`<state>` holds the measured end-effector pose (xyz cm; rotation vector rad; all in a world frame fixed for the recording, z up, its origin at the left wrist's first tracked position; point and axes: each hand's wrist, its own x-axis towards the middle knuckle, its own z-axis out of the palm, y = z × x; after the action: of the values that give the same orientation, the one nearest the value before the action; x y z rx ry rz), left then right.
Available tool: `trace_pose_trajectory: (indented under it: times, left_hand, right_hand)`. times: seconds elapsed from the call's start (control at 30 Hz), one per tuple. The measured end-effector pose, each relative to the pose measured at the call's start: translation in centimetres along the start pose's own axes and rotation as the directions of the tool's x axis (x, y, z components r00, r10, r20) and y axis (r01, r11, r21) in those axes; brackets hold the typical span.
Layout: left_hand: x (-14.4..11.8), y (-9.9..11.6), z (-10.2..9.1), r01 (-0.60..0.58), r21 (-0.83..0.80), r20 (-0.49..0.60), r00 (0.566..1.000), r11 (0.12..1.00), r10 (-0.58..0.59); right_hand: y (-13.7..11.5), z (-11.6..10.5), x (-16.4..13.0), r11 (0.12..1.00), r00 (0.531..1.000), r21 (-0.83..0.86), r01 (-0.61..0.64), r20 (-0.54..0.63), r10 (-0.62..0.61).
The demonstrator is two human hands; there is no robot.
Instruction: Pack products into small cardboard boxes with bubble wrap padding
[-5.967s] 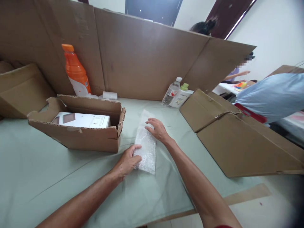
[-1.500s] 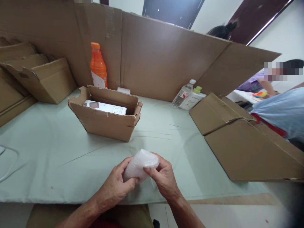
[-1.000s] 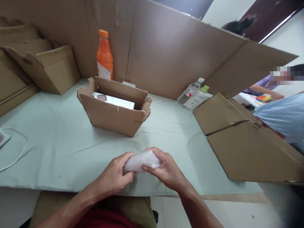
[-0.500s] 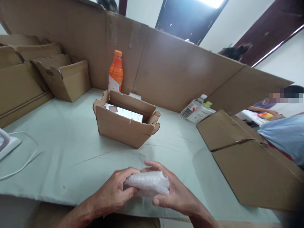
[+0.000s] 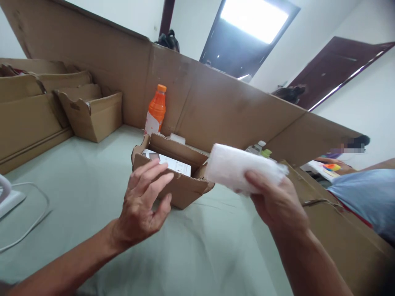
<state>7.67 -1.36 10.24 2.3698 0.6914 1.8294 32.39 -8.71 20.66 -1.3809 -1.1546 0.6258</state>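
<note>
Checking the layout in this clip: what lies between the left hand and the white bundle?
In the head view, part of the open cardboard box lies between the left hand and the white bundle, which the right hand holds.

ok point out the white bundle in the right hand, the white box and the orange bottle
White bundle (image 5: pixel 233 165), head view, on its broad side.
White box (image 5: pixel 176 165), head view, upper face.
Orange bottle (image 5: pixel 157 107), head view, orange body.

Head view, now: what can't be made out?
In the head view:
White bundle in the right hand: blurred; any contents hidden by its outer layer.
Clear bottle: lower part hidden behind the bundle.
White printed box: bottom hidden by the open carton; print too small.
White corded device: cut off by left edge.
</note>
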Motion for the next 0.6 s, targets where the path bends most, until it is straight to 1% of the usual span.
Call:
trace_pose_trajectory:
  times: [0.03,0.1,0.17,0.23,0.3,0.33,0.47,0.5,0.6]
  left_hand:
    - [0.6,-0.7,0.5,-0.041,0.081,-0.018,0.999,0.996,0.042]
    - [1.1,-1.9,1.6,-0.085,0.185,0.0,0.996,0.979,0.087]
    - [1.0,-2.8,2.3,-0.102,0.224,0.025,0.995,0.969,0.099]
    - [0.5,-3.2,2.6,-0.107,0.231,0.016,0.994,0.967,0.106]
    - [0.0,-3.3,2.6,-0.098,0.23,-0.009,0.995,0.968,0.103]
    - [-0.2,-3.2,2.5,-0.094,0.229,-0.018,0.995,0.969,0.101]
    - [-0.5,-3.1,2.4,-0.087,0.229,-0.022,0.995,0.97,0.094]
    - [-0.5,-3.1,2.3,-0.087,0.225,-0.017,0.996,0.971,0.093]
    - [-0.7,-3.2,2.2,-0.083,0.202,0.007,0.997,0.976,0.083]
  right_hand:
    - [0.0,0.6,1.4,1.0,0.999,-0.027,-0.012,0.032,0.013]
    - [0.7,1.3,3.8,0.991,0.996,-0.124,-0.051,0.069,0.06]
    - [1.6,1.1,5.4,0.945,0.992,-0.318,-0.081,0.07,0.109]
    - [2.1,0.5,6.2,0.834,0.986,-0.547,-0.08,0.077,0.145]
    - [2.0,0.3,6.2,0.703,0.98,-0.709,-0.057,0.096,0.176]
    - [1.7,0.5,6.1,0.658,0.977,-0.752,-0.045,0.103,0.185]
    - [0.6,2.6,6.0,0.542,0.956,-0.84,-0.003,0.157,0.249]
    - [0.4,3.1,6.2,0.496,0.95,-0.868,0.008,0.162,0.266]
    - [0.2,3.7,6.9,0.31,0.947,-0.95,0.028,0.124,0.295]
